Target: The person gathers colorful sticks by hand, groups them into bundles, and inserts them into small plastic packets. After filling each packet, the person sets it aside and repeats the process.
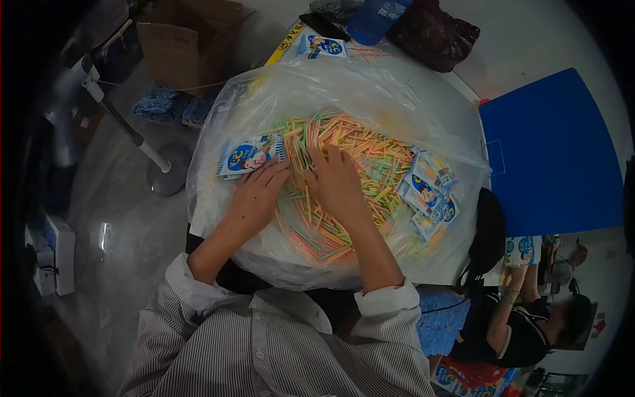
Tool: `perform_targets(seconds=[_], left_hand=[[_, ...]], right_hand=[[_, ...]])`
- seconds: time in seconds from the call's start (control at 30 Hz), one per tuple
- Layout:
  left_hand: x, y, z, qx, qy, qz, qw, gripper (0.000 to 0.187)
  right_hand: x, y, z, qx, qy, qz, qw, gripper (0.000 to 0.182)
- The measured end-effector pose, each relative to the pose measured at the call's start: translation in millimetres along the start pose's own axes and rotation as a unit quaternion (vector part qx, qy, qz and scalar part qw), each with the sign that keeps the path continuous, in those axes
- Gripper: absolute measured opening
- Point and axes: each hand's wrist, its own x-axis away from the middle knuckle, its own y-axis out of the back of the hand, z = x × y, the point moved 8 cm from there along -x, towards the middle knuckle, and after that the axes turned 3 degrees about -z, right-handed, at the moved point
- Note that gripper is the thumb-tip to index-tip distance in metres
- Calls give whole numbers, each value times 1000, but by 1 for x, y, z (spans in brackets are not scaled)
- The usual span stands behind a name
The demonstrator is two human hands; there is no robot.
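Note:
A heap of thin sticks (380,149) in pink, green, yellow and orange lies on a large clear plastic bag spread over the table. My left hand (258,198) is at the heap's left side, its fingers and thumb on the lower edge of blue-and-white snack packets (248,155) printed with a cartoon figure. Beside it, my right hand (337,185) bends its fingers down into the sticks; the fingertips are partly hidden among them. More snack packets (428,192) of the same print rest on the heap's right side.
The clear plastic bag (218,126) rises in folds around the heap. At the far edge are another packet (322,46), a blue container (377,23) and a dark red bag (436,36). A blue panel (555,152) stands right; another person (522,324) sits lower right. A cardboard box (188,49) is upper left.

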Motion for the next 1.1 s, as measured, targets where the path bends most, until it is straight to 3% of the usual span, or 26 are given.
perform_targets(seconds=[0.17,0.27,0.4,0.47,0.53,0.73,1.0,1.1], left_hand=[[0,3,-1,11,5,-3,1000,39],[1,0,3,32,12,-3,999,41],[5,9,0,40,8,-17,999,40],[4,19,-7,43,11,-29,999,38],[1,16,-5,74,79,1,994,36],[-16,-2,-45,202,-24,14,979,36],[-3,20,-34,182,24,3,983,16],[0,21,-40,200,24,5,979,14]], right_hand=[[29,7,33,-35,47,64,996,36],[44,14,46,-72,101,51,991,37],[56,57,14,-167,33,35,985,42],[69,69,-19,-126,5,-18,992,47],[83,63,-27,-123,-23,17,992,48],[82,52,-21,-96,-59,48,992,54],[63,40,-16,-43,-4,54,998,59],[49,33,-15,-24,-27,112,993,56]])
